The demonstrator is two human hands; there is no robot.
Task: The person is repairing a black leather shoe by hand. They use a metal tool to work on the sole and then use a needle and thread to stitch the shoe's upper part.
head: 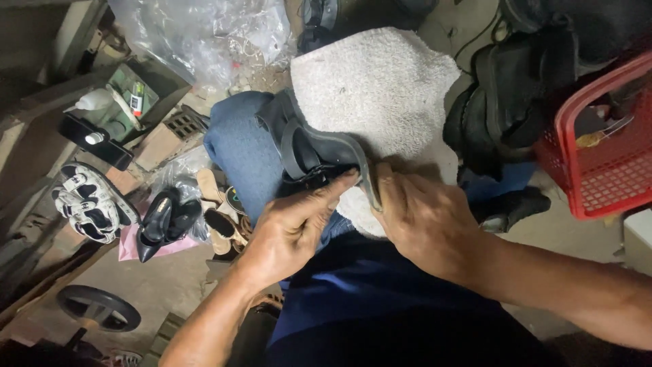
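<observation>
From the head view, a dark strappy sandal (pixel 309 153) lies on a white towel (pixel 380 88) spread over the person's knee, its sole edge turned up toward the camera. The left hand (pixel 288 231) has its fingers stretched along the straps and the forefinger pressed on them near the buckle — a flat, steadying press, not a closed grasp. The right hand (pixel 424 221) curls against the sole's edge at the heel end, thumb on the rim; how far the fingers close behind it cannot be told. The hold looks light, so the sandal could twist or slide off the towel toward the floor, where black heels (pixel 163 224) and a red basket (pixel 601 149) crowd in — and a fingertip could get pinched at the sole's edge.
</observation>
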